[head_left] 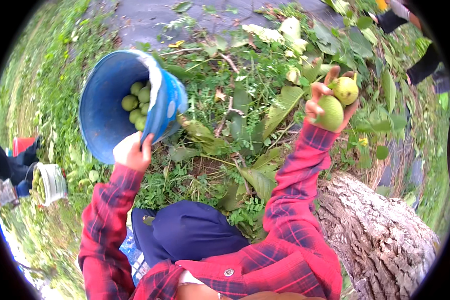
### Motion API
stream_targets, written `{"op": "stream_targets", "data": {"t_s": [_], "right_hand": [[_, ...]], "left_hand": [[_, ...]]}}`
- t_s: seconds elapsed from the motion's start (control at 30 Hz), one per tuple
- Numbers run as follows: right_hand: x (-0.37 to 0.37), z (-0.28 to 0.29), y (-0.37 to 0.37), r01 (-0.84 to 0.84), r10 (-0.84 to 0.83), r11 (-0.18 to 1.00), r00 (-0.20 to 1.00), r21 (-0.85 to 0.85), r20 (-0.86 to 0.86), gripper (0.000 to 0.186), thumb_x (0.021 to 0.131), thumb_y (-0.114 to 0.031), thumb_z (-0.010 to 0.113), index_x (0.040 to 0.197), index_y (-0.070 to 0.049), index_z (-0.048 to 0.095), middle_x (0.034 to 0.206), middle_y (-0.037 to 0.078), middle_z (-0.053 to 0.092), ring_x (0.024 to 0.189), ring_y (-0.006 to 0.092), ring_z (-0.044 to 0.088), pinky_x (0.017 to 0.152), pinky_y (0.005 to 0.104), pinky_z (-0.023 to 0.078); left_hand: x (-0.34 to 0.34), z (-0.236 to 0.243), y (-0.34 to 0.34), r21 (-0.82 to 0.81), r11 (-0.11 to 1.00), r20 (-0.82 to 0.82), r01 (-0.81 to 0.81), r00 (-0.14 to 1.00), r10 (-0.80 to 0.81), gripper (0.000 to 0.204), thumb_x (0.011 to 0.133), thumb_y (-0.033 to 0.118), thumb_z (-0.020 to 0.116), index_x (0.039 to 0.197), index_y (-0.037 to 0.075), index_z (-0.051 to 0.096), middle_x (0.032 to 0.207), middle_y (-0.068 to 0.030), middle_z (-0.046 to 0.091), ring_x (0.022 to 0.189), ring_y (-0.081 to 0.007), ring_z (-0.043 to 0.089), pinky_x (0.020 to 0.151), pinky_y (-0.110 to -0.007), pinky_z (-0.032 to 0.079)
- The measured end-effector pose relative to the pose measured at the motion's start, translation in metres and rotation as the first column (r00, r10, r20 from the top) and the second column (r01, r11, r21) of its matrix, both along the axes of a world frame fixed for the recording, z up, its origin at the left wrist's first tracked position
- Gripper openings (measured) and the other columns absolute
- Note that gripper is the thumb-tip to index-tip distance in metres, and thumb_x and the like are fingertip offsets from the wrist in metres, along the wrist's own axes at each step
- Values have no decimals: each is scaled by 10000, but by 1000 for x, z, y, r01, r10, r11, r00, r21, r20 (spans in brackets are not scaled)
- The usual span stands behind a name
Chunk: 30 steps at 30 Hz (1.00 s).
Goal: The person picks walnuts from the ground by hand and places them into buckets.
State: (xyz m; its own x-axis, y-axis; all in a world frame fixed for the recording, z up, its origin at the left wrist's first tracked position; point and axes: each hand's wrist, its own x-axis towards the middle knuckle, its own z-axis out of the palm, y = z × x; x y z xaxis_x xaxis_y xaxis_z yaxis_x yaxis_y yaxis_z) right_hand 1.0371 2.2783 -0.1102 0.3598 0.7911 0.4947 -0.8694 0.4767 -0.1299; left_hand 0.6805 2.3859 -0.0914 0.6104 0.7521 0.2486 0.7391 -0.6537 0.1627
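My left hand point(133, 152) grips the rim of a blue bucket point(102, 110), which tilts so that its mouth faces me. Several round green fruits point(137, 106) lie inside against its wall. Out to the right, my right hand point(321, 96) is closed around two fruits: a larger green one point(330, 114) in the palm and a yellower one with dark specks point(345, 90) by the fingertips. Some of the right fingers are hidden behind the fruits. The right hand is well apart from the bucket, above leafy ground.
A thick tree trunk point(380, 235) with rough bark stands at my right. Large leaves point(282, 110) and twigs cover the weeds ahead, with dark ground sheeting point(140, 22) beyond. At far left are a white bucket point(52, 184) of green fruits and a red container point(23, 145). Another person's legs point(425, 62) show at upper right.
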Motion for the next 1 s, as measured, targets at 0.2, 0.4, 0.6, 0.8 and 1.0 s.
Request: {"op": "stream_targets", "data": {"t_s": [0.2,0.4,0.6,0.8,1.0], "right_hand": [[-85,33,33,-15,30,978,997,-209,72,455,772,-406,449,1171,-233,314,1186,95,325,902,241,419,650,412,447],[-165,81,68,645,-430,725,698,-241,573,401,750,-393,503,939,-57,391,847,107,505,498,129,456,392,235,408],[-295,58,190,626,-398,729,718,-278,571,370,779,-238,496,1038,-54,307,731,67,470,389,110,438,299,223,368],[-250,52,147,471,-315,831,837,-296,447,294,736,-206,493,936,-9,405,734,128,519,538,227,529,450,313,455],[-128,-12,24,243,122,780,845,-577,521,120,672,-158,509,746,-64,503,704,78,507,684,192,520,543,280,444]], "left_hand": [[-10,-6,-3,55,995,50,-88,995,85,295,731,293,504,551,62,467,482,-113,484,452,-280,499,420,-366,387],[-7,-3,-6,-108,985,23,-137,990,140,330,749,344,444,605,58,526,529,-115,532,506,-280,537,488,-386,419],[-23,1,-11,-235,958,82,-161,979,185,259,721,286,450,727,40,532,689,-136,567,632,-279,555,566,-374,435],[-23,-9,-6,-297,937,191,-182,950,245,440,643,421,533,903,66,536,765,-144,567,737,-273,548,640,-354,436],[-26,-1,-5,-307,948,207,-91,965,159,420,619,488,526,816,123,590,684,-93,578,655,-233,564,605,-339,442]]}}
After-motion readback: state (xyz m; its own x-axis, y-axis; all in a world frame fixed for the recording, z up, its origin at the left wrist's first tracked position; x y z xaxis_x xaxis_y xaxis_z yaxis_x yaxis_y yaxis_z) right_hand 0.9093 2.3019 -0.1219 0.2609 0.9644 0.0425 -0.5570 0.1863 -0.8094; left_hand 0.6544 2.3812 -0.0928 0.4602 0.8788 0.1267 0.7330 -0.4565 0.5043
